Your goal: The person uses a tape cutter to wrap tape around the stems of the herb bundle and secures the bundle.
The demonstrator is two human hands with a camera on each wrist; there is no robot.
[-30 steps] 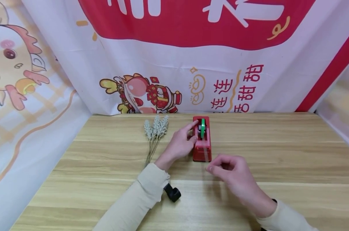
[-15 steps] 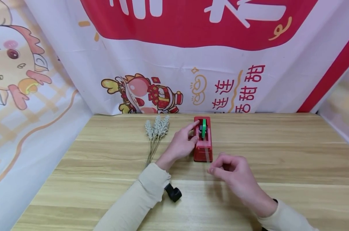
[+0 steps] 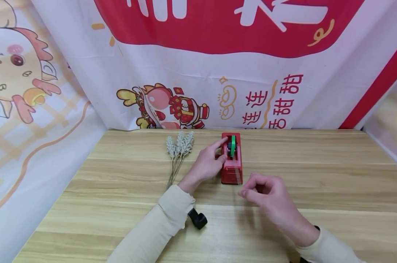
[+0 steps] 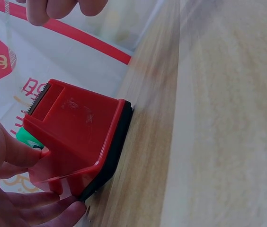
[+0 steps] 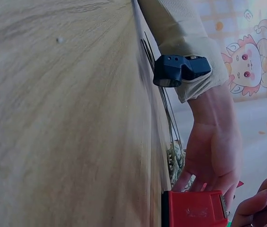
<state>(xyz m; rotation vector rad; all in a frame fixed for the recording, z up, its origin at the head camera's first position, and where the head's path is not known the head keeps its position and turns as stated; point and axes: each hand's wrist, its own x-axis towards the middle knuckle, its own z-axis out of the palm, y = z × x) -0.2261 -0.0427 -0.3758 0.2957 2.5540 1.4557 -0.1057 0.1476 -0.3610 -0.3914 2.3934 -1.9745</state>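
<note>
A red tape dispenser (image 3: 232, 178) with a green roll (image 3: 233, 146) stands near the back of the table. My left hand (image 3: 205, 166) grips its left side, thumb at the roll opening. The left wrist view shows the dispenser (image 4: 84, 123) with its toothed cutter and the fingers against its lower side. In front of it, my right hand (image 3: 272, 193) pinches the end of a clear tape strip (image 4: 8, 28) stretched from the dispenser. The strip is faint in the head view, and the pinched end is hidden by the fingertips.
A bunch of grey-white dried flowers (image 3: 178, 148) lies left of the left hand, its stems running under the left forearm. A black wrist camera (image 3: 198, 220) sticks out from the left sleeve. Printed cloth (image 3: 185, 65) hangs behind the wooden table (image 3: 316, 164).
The head view shifts slightly, with the scene sliding a little to the right. Both hands keep their holds; my right hand is barely farther right, and the tape strip slants slightly more.
</note>
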